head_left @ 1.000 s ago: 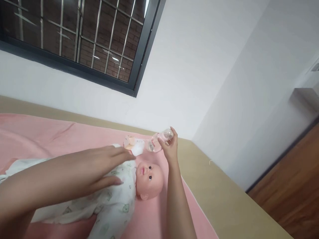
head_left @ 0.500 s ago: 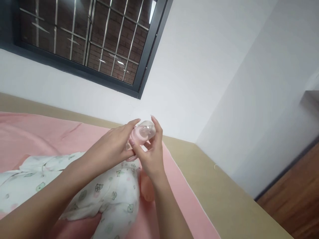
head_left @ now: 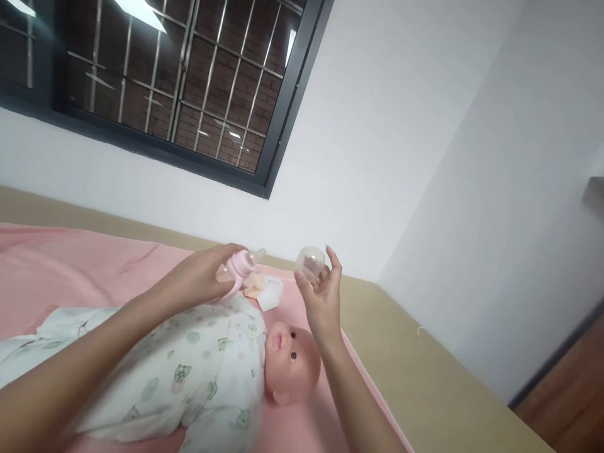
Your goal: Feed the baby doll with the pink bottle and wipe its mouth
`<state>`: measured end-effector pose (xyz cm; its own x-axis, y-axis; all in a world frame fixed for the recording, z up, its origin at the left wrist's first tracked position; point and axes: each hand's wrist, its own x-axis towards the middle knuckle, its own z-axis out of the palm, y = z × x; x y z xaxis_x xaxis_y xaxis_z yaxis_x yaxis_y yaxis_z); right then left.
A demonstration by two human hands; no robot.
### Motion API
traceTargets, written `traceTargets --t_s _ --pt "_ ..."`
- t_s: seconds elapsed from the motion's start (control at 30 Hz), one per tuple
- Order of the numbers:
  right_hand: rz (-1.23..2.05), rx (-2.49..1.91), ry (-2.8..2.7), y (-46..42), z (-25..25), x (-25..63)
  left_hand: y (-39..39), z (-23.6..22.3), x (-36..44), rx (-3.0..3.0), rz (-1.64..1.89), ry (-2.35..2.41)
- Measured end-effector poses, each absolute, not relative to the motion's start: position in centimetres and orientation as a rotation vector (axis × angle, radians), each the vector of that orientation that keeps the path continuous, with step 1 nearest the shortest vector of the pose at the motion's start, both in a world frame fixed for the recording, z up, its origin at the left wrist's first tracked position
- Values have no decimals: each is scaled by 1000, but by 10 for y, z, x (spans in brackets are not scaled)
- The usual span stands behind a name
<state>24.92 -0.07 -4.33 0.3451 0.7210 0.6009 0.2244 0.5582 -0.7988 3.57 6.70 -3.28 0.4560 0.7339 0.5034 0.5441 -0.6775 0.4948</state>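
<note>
A baby doll (head_left: 287, 358) in a white printed romper lies on its back on a pink towel (head_left: 70, 264), head toward the right. Above its chest, my left hand (head_left: 202, 280) is closed around a pink baby bottle (head_left: 238, 267) whose bare teat points right. Just to the right, my right hand (head_left: 321, 292) pinches the bottle's clear domed cap (head_left: 310, 261) in its fingertips, a short gap away from the teat. Behind the bottle, a small white and peach item (head_left: 267, 290) lies on the towel.
The towel covers a tan mattress (head_left: 425, 377) that fills the corner of white walls. A dark-framed barred window (head_left: 189, 94) sits above. Wooden floor (head_left: 566, 409) shows past the mattress edge at the right.
The bottle went from my right hand to both hands. Now the clear cap is off: my left hand keeps the bottle and my right has drawn the cap away to the right.
</note>
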Motion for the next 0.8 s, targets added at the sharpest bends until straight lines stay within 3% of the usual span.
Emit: traceTargets --t_s 0.2,0.4,0.8 --pt "258 -1331 -1306 24 -105 316 113 -56 3 2253 963 1309" --pt "343 -1709 -1243 40 -172 359 145 -91 -27 2237 838 1524" --pt "360 -1965 -1297 46 -205 373 157 -109 -40 2218 609 1663"
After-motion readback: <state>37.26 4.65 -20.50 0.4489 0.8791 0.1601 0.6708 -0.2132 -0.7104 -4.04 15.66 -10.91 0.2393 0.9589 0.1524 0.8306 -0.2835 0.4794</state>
